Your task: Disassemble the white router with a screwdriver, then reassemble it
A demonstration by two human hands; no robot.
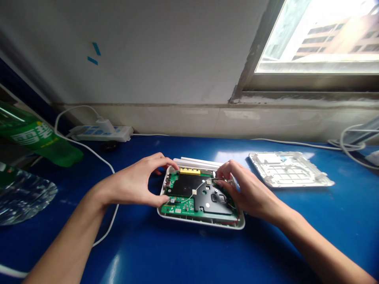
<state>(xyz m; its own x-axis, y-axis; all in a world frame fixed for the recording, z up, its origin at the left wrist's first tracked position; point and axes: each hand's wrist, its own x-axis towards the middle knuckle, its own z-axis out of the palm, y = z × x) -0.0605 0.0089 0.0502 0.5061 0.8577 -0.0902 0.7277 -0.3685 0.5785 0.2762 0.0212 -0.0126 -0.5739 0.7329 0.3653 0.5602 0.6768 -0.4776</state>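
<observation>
Left hand [136, 181]: spread open in a wide C at the left end of a white housing [201, 224]. Thumb touches the left edge beside the circuit board [186, 209]; fingertips meet the rear left corner.

Right hand [251, 193]: fingers bent inward over the right end of the housing, index finger and thumb near the end of a thin pale cable [204, 182]. Whether they pinch the cable cannot be told, as the fingers cover the point of contact.

The housing lies open side up on the blue surface [142, 252], centred before the person. It contains the green board, partly covered by a black plate [185, 185]. A yellow connector block [189, 171] sits along the rear edge. The pale cable crosses the plate; a red wire [233, 222] shows at the front right corner. Pale flat bars [201, 162] extend just behind the housing.

Obstructions: the right hand hides the rear right corner and part of the right side. The left wrist crosses in front of a white cord [89, 149].

Surroundings: a white cover [291, 169], ribbed side up, rests to the right, apart from the housing. A power strip [120, 134] with a plug [106, 125] seated in it stands at rear left, near the wall. A green bottle [41, 138] and a clear bottle [26, 195] occupy the left side. Coiled cable [349, 146] lies at far right.
</observation>
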